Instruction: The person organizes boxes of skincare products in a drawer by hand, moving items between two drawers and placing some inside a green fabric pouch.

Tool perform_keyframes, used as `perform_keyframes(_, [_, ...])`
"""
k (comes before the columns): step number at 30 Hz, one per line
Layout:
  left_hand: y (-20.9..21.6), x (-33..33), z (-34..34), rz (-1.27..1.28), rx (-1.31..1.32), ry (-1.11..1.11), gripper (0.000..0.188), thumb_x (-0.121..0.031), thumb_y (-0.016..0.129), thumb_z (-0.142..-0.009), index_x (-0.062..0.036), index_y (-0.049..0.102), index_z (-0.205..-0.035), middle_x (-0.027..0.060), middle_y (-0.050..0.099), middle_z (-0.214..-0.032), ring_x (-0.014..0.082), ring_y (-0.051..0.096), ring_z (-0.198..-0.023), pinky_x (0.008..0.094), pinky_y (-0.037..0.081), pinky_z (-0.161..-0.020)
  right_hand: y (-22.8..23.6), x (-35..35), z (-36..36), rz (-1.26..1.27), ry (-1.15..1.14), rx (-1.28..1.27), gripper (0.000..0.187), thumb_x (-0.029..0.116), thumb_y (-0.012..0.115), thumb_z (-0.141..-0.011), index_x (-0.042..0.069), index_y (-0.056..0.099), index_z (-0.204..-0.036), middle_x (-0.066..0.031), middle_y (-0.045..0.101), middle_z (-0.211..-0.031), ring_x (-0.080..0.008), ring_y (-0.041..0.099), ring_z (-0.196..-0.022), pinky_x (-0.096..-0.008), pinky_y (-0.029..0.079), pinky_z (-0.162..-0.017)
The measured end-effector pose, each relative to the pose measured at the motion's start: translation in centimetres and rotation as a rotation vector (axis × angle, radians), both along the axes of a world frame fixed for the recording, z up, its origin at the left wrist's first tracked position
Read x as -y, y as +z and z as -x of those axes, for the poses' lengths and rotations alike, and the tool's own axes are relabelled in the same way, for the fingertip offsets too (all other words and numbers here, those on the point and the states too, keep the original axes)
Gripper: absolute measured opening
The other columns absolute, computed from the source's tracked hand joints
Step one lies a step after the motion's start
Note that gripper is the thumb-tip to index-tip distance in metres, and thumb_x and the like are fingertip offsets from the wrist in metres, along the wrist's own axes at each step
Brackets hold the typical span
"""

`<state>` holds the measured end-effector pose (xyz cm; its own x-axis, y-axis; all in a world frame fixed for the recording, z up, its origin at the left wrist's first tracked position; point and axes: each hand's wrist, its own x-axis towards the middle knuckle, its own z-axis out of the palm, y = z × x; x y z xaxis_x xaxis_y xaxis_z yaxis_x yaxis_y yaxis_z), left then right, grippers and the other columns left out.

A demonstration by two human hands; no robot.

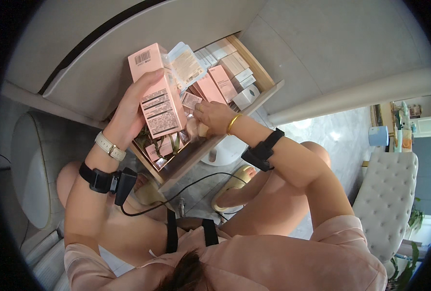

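Observation:
My left hand [134, 104] is wrapped round a large pink cardboard box [161, 104], tilted above the left part of an open drawer [269, 94]. Inside the drawer, my right hand [216, 117] has its fingers curled beside a small pink box [191, 100]; what they hold, if anything, is hidden. Several pink boxes [222, 83] stand behind that hand. An opened pale blue and white packet [185, 64] leans just right of the large box. Below the large box, a dark green ribbon [169, 145] lies over more pink packaging.
Small white boxes [247, 97] fill the drawer's right end. A black cable [176, 196] runs from the device on my left wrist across my lap. A round grey seat [31, 169] stands at left, and a tufted pale bench [387, 194] at right.

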<state>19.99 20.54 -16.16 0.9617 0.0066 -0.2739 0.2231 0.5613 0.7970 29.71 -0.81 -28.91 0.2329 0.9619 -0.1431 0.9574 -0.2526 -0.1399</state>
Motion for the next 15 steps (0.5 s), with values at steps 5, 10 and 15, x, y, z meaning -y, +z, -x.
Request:
perform_keyframes(5, [-0.3, -0.1, -0.4, 0.012, 0.014, -0.035, 0.046, -0.029, 0.058, -0.090, 0.0004, 0.046, -0.123, 0.0140, 0.061, -0.109, 0.0198, 0.064, -0.097, 0.0315, 0.056, -0.082, 0.2, 0.1, 0.7, -0.104, -0.001, 0.039, 0.066, 0.028, 0.079, -0.056, 0.007, 0.055, -0.114, -0.0080, 0.053, -0.114, -0.0244, 0.053, -0.106, -0.0336, 0.045, -0.090])
perform_keyframes(10, [-0.7, -0.1, -0.7, 0.007, 0.027, -0.053, 0.044, -0.030, 0.059, -0.089, -0.0005, 0.048, -0.121, 0.0126, 0.061, -0.108, 0.0186, 0.064, -0.095, 0.0309, 0.055, -0.082, 1.4, 0.3, -1.6, 0.157, 0.003, -0.072, 0.061, 0.025, 0.076, -0.061, 0.012, 0.054, -0.116, -0.0078, 0.053, -0.115, -0.0259, 0.053, -0.107, -0.0342, 0.043, -0.092])
perform_keyframes(15, [-0.7, -0.1, -0.8, 0.003, 0.020, -0.032, 0.043, -0.031, 0.060, -0.089, -0.0016, 0.050, -0.119, 0.0103, 0.061, -0.107, 0.0168, 0.064, -0.095, 0.0299, 0.054, -0.083, -0.3, 3.1, -0.4, 0.050, -0.128, -0.070, 0.051, 0.026, 0.072, -0.073, 0.016, 0.052, -0.119, -0.0093, 0.056, -0.109, -0.0290, 0.052, -0.108, -0.0418, 0.041, -0.093])
